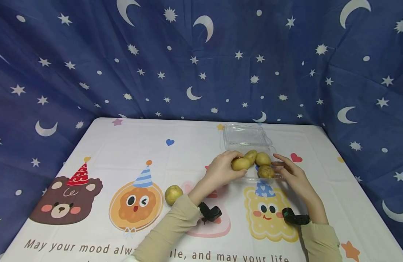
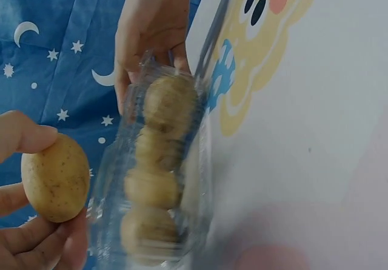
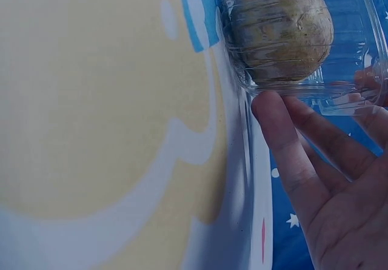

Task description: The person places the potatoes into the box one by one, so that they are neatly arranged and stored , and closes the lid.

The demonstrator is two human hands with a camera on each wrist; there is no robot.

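Note:
My left hand (image 1: pixel 225 168) grips a potato (image 2: pixel 56 178) between thumb and fingers, over the left side of a clear plastic clamshell box (image 1: pixel 250 179). Inside the box lie several potatoes, among them a darker one (image 1: pixel 265 171) at the front right and a paler one (image 1: pixel 263 159) behind it. My right hand (image 1: pixel 293 177) is at the box's right end. In the right wrist view its fairly straight fingers (image 3: pixel 282 130) touch the clear wall, beside the nearest potato (image 3: pixel 282 30).
The box's clear lid (image 1: pixel 244 136) lies folded open toward the back. Another potato (image 1: pixel 173 195) rests on the printed white tablecloth (image 1: pixel 132 140), left of my left forearm. A blue curtain (image 1: pixel 175 87) with moons and stars hangs behind the table.

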